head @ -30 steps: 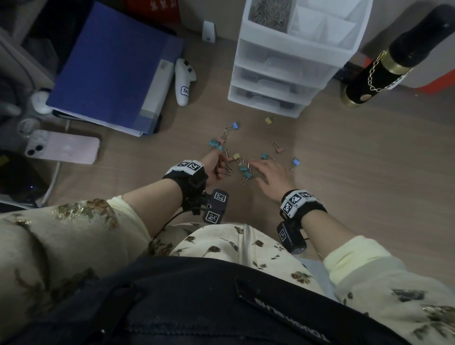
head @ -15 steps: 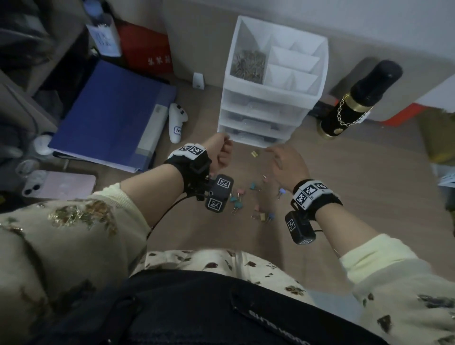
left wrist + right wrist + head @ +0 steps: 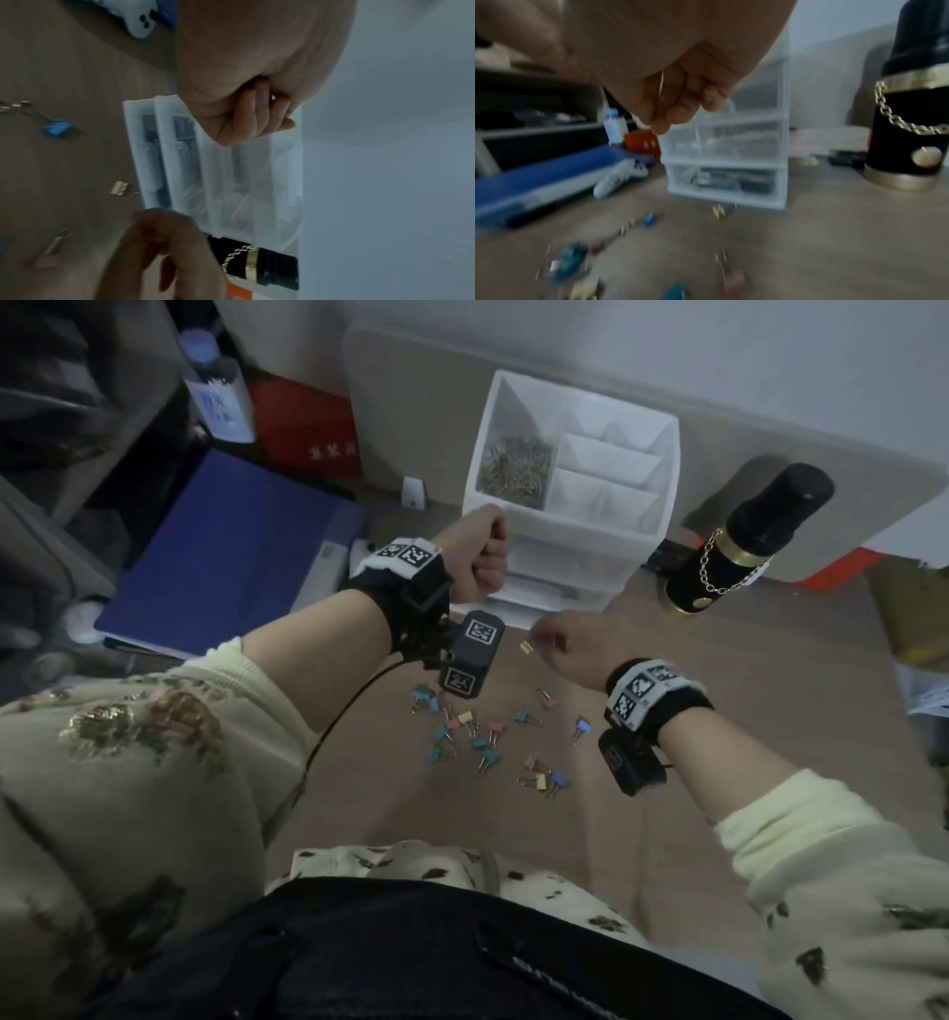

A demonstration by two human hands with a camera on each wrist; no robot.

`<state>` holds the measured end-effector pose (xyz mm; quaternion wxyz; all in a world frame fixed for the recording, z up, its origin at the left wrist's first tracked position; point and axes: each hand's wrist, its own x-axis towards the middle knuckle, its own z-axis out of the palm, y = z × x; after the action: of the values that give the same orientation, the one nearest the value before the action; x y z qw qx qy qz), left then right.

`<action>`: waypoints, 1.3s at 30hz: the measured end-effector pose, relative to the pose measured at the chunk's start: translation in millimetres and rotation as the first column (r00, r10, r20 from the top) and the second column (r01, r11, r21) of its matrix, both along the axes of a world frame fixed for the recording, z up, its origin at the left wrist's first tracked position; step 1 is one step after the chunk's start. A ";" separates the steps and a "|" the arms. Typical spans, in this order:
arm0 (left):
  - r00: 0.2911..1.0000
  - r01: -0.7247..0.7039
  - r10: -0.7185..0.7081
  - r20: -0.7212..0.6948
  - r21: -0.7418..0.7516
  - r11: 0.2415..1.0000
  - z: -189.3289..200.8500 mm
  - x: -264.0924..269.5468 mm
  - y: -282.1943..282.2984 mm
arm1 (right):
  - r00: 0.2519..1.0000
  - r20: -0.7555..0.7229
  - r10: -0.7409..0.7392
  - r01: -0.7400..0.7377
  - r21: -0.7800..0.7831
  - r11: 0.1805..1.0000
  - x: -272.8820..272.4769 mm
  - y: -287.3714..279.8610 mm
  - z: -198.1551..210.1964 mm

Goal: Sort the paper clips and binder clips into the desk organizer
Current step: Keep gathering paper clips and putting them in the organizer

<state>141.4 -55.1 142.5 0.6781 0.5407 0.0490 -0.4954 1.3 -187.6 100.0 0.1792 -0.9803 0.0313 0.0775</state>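
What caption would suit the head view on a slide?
Both hands, left and right, raised with curled fingers toward the white desk organizer; coloured binder clips lie scattered on the desk.

Cream floral sleeves, black wristbands w/ b&w marker tags, cams.

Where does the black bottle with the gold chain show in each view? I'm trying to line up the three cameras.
Head: black bottle at upper right, right of the white desk organizer.
Left wrist: lying sideways along the bottom edge, right of centre.
Right wrist: far right edge, upright.
Shared landmark: the organizer's clear drawers, beside the bottle in every view.
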 end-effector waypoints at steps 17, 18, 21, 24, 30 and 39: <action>0.975 -0.077 0.115 -0.190 0.195 0.978 -66.2 -33.8 33.1 | 0.878 -0.478 0.014 -0.162 -0.269 0.950 -35.5 29.9 -107.4; 0.976 -0.078 0.115 -0.187 0.193 0.978 -65.7 -34.2 33.5 | 0.867 -0.498 0.015 -0.183 -0.289 0.940 -35.8 31.0 -105.7; 0.976 -0.077 0.111 -0.188 0.177 0.981 -64.9 -35.8 33.7 | 0.858 -0.513 0.011 -0.206 -0.324 0.923 -38.7 33.7 -101.5; 0.975 -0.102 0.137 -0.176 0.194 0.976 -66.3 -38.9 31.1 | 0.893 -0.437 -0.108 -0.014 -0.266 0.964 -33.5 31.9 -79.3; 0.968 -0.137 0.178 -0.176 0.226 0.965 -71.7 -49.9 21.2 | 0.968 0.048 -0.246 0.240 0.102 0.965 4.5 21.8 -8.8; 0.975 -0.131 0.118 -0.190 -0.053 0.990 -60.5 -60.3 8.1 | 0.952 0.307 0.011 -0.051 0.122 0.991 7.8 33.3 10.5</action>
<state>81.1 -47.0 81.9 0.7175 0.4652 0.1301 -0.5018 9.0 -154.4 110.4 0.2435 -0.9672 -0.0174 -0.0705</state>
